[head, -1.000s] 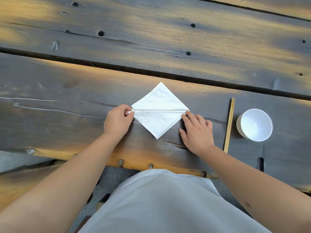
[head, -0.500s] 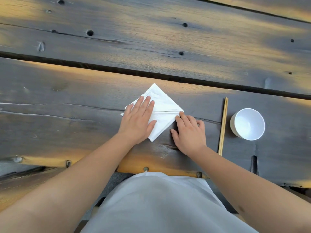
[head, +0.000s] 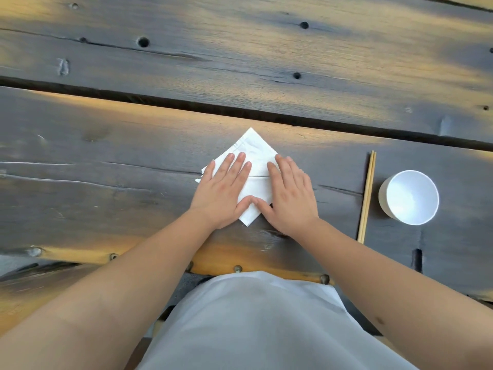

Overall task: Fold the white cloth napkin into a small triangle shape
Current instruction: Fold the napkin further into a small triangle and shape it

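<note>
The white cloth napkin (head: 253, 150) lies folded as a small diamond on the dark wooden table (head: 106, 182), one corner pointing away from me and one toward me. A crease runs across its middle. My left hand (head: 226, 190) lies flat on the napkin's left half, fingers straight. My right hand (head: 289, 196) lies flat on the right half, fingers straight and pressing down. The two thumbs nearly meet over the lower corner. Both hands hide much of the cloth.
A pair of wooden chopsticks (head: 367, 196) lies to the right of the napkin, pointing away from me. A white bowl (head: 409, 197) stands just beyond them. A dark gap (head: 160, 101) between planks runs across behind the napkin. The table's near edge (head: 240, 268) is close to my body.
My left hand went from pinching the napkin's left corner to lying flat on the cloth. My right hand slid from the table beside the napkin onto its right half.
</note>
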